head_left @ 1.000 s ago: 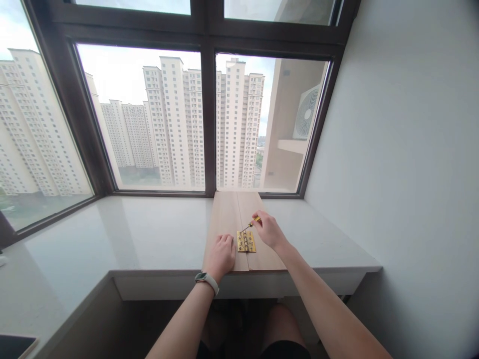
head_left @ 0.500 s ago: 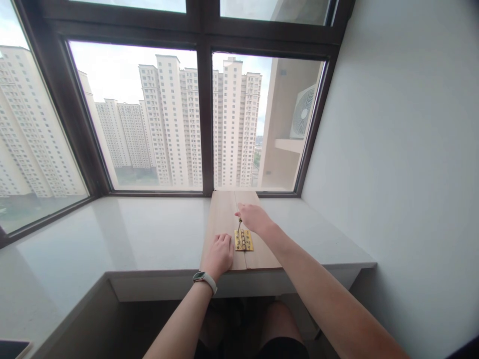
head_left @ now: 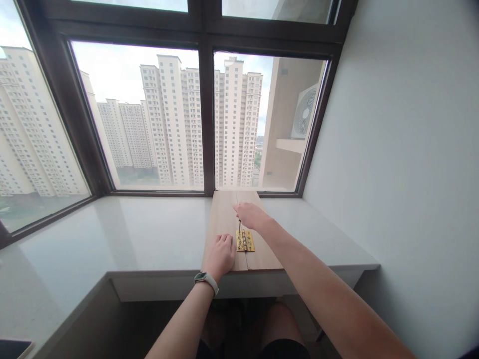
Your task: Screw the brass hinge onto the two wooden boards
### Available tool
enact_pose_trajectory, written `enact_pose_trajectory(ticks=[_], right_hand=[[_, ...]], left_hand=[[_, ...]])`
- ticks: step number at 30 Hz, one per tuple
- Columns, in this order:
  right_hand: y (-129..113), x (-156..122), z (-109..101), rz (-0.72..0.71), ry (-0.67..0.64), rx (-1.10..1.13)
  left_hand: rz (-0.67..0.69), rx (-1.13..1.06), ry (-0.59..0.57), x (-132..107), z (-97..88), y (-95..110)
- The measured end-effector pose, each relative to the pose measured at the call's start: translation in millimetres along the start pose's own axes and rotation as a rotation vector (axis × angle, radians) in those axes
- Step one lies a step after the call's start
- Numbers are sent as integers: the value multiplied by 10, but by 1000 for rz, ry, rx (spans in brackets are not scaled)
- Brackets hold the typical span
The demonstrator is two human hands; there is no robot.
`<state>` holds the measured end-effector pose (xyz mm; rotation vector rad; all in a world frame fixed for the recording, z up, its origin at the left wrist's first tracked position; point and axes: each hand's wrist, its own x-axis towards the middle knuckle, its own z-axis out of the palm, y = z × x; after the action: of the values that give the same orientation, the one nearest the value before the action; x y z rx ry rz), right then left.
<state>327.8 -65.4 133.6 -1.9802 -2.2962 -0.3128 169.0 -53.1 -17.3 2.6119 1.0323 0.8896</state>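
Note:
A brass-coloured butt hinge (head_left: 245,240) lies across the seam of two pale wooden boards (head_left: 220,214), with several screws in its leaves. My right hand (head_left: 251,216) is closed above the hinge around a screwdriver (head_left: 240,226); its handle is mostly hidden in the fingers. The thin shaft points down to the upper part of the hinge's left leaf. My left hand (head_left: 221,253) rests on the left board just beside the hinge, fingers laid out on the wood and holding nothing. A watch band (head_left: 206,282) is on the left wrist.
The boards lie on a white windowsill counter (head_left: 157,234), their near ends close to its front edge. Dark window frames (head_left: 207,124) stand behind. A white wall (head_left: 396,149) rises at the right. A dark flat object (head_left: 15,348) shows at the lower left corner.
My right hand has turned a little about the screwdriver, its fingers shifting left, and the shaft stands more upright. The left hand stays in place on the board.

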Motion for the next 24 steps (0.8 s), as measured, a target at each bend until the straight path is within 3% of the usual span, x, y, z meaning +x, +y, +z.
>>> enact_pose_trajectory(ticks=[5,8,12,15,18,21,24], right_hand=[[48,-5,25,-54,20,84],[81,-34,97,27,118,239],[94,-110,221,185,262,421],[59,-167,292,171,351,513],[19,-219,363,164,419,598],[44,-302,520,179,444,672],[155,-446,806,269,416,572]], left_hand=[[-7,-22,-6,10,81,-74],[-62,-83,-14,59,99,-118],[-65,-308,102,234,-100,-9],[54,-462,211,455,-359,195],[159,-532,251,679,-528,365],[173,-544,231,810,-550,412],[168,-520,230,838,-518,366]])
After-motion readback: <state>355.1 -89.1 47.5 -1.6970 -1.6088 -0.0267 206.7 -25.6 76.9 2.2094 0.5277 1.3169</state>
